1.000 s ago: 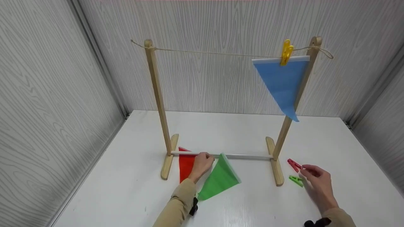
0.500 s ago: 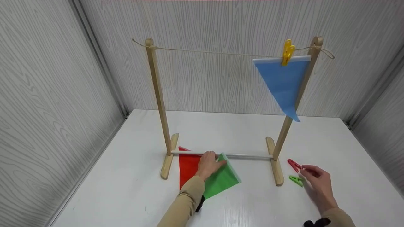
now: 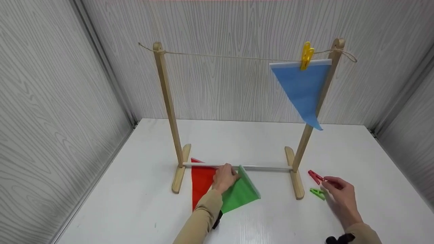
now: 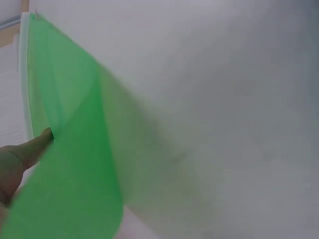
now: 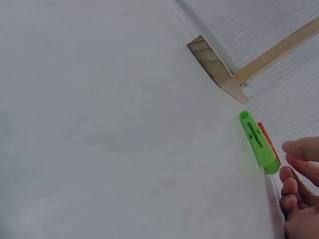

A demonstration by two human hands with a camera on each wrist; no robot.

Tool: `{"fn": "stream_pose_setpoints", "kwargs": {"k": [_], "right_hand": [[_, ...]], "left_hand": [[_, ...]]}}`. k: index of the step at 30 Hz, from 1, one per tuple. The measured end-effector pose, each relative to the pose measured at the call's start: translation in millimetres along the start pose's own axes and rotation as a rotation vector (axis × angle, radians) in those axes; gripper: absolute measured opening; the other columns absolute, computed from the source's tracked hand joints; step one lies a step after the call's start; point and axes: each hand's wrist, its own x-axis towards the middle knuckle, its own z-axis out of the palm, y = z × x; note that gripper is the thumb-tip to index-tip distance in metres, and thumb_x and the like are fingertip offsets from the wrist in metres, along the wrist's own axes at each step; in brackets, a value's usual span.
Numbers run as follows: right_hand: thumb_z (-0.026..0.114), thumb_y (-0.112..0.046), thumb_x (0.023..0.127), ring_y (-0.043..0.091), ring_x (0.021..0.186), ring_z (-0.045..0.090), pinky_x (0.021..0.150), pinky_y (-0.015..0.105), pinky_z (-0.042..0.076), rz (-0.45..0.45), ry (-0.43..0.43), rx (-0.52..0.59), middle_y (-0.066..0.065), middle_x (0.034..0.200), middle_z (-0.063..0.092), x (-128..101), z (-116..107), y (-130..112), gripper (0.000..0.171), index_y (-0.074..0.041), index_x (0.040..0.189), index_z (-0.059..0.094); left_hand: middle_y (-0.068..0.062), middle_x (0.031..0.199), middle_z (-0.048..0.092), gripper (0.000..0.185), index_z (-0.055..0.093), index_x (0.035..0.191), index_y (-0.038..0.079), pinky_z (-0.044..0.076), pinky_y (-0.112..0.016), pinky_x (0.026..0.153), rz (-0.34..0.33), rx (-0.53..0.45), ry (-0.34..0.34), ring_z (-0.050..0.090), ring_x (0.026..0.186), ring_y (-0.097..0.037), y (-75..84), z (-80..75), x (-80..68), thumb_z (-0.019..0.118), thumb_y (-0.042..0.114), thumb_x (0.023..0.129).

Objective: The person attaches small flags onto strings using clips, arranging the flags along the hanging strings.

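A green pennant flag (image 3: 240,193) with a white top band lies on the table in the head view. My left hand (image 3: 224,177) pinches it near its upper left part; the left wrist view shows the thumb (image 4: 37,147) against the raised green cloth (image 4: 70,169), the other fingers mostly hidden. Under the left forearm lies a red pennant flag (image 3: 202,179), partly covered. My right hand (image 3: 340,193) stays at the right, fingertips loosely bent beside the red clothespin (image 3: 315,176). Close by is a green clothespin (image 3: 317,193); the right wrist view shows a gap between those fingers.
A wooden stand has two posts, the left post (image 3: 166,101) and right post (image 3: 302,145), joined by a low white rod (image 3: 264,167). Twine (image 3: 217,55) runs between their tops. There hangs a blue pennant flag (image 3: 301,88) under a yellow clothespin (image 3: 307,57).
My left hand has moved right from the red pennant flag to the green one, and its thumb has drawn in toward the fingers. The green flag has shifted slightly. My right hand has stayed put.
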Motion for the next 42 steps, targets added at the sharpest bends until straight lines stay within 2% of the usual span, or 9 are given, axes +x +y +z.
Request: {"fn": "stream_pose_setpoints", "kwargs": {"k": [6,12,16,19,22,29,35,39,42], "right_hand": [[0.067,-0.021,0.097,0.000,0.078,0.052,0.070,0.016,0.044,-0.044,0.034,0.012,-0.013,0.086,0.061,-1.3,0.5,0.1,0.042,0.003,0.130,0.061],[0.067,-0.023,0.097,0.000,0.080,0.052,0.072,0.016,0.044,-0.026,0.028,0.024,-0.016,0.087,0.061,-1.9,-0.1,-0.3,0.044,0.003,0.132,0.060],[0.066,-0.025,0.098,0.000,0.082,0.052,0.074,0.015,0.043,-0.001,0.021,0.012,-0.017,0.087,0.059,-2.1,-0.6,-0.9,0.044,0.001,0.133,0.060],[0.066,-0.025,0.098,0.002,0.083,0.052,0.074,0.016,0.044,0.008,0.017,0.001,-0.016,0.089,0.059,-2.5,-0.5,-0.7,0.044,0.000,0.133,0.060],[0.066,-0.026,0.098,0.003,0.083,0.051,0.073,0.016,0.044,0.013,0.014,-0.002,-0.013,0.090,0.059,-3.0,0.0,-0.6,0.044,0.000,0.133,0.060],[0.065,-0.025,0.098,0.002,0.083,0.051,0.072,0.016,0.044,0.016,0.017,-0.008,-0.013,0.091,0.060,-2.4,0.9,0.4,0.044,0.000,0.134,0.059],[0.067,-0.024,0.098,0.001,0.080,0.050,0.071,0.016,0.044,-0.038,0.028,0.016,-0.016,0.086,0.059,-1.8,0.9,1.8,0.043,0.002,0.131,0.061],[0.065,-0.023,0.098,0.002,0.082,0.050,0.072,0.016,0.044,-0.034,0.023,0.008,-0.017,0.087,0.059,-2.9,0.7,-1.0,0.041,0.001,0.131,0.061],[0.065,-0.025,0.099,0.003,0.083,0.050,0.073,0.016,0.044,-0.025,0.012,-0.004,-0.016,0.089,0.059,-2.9,-0.4,-2.3,0.043,0.001,0.132,0.060]], "left_hand": [[-0.008,0.092,0.068,0.009,0.067,0.093,0.006,0.052,-0.038,0.072,0.002,0.023,0.003,0.060,0.080,-0.022,0.7,-1.8,-0.7,0.073,0.013,0.089],[-0.014,0.099,0.070,0.015,0.067,0.101,0.000,0.056,-0.045,0.079,-0.001,0.013,-0.003,0.063,0.086,-0.027,3.8,-3.7,0.4,0.070,0.012,0.091],[-0.008,0.083,0.062,0.013,0.064,0.092,0.002,0.051,-0.036,0.067,-0.027,-0.029,-0.023,0.055,0.073,-0.020,6.7,-2.0,0.7,0.065,0.015,0.093],[-0.001,0.064,0.043,0.026,0.052,0.072,0.009,0.035,-0.028,0.052,-0.037,-0.075,-0.024,0.040,0.058,-0.016,8.9,0.7,1.2,0.063,0.020,0.092],[0.002,0.057,0.033,0.038,0.042,0.065,0.014,0.027,-0.025,0.047,-0.038,-0.109,-0.017,0.032,0.052,-0.014,10.1,4.2,1.9,0.064,0.029,0.092],[-0.001,0.071,0.050,0.034,0.059,0.086,0.008,0.037,-0.024,0.054,-0.034,-0.118,0.027,0.045,0.062,-0.014,10.0,8.5,0.0,0.074,0.038,0.089],[0.000,0.070,0.054,0.029,0.062,0.082,0.006,0.035,-0.023,0.054,-0.004,-0.108,0.062,0.044,0.064,-0.012,10.0,9.4,4.0,0.077,0.030,0.088],[-0.008,0.091,0.068,0.031,0.067,0.102,0.002,0.042,-0.023,0.063,-0.033,-0.146,0.035,0.053,0.074,-0.013,11.8,4.9,3.8,0.077,0.028,0.089],[-0.012,0.099,0.070,0.033,0.068,0.107,-0.001,0.044,-0.024,0.069,-0.042,-0.211,0.007,0.054,0.079,-0.014,13.7,0.8,4.2,0.076,0.025,0.090]]}}
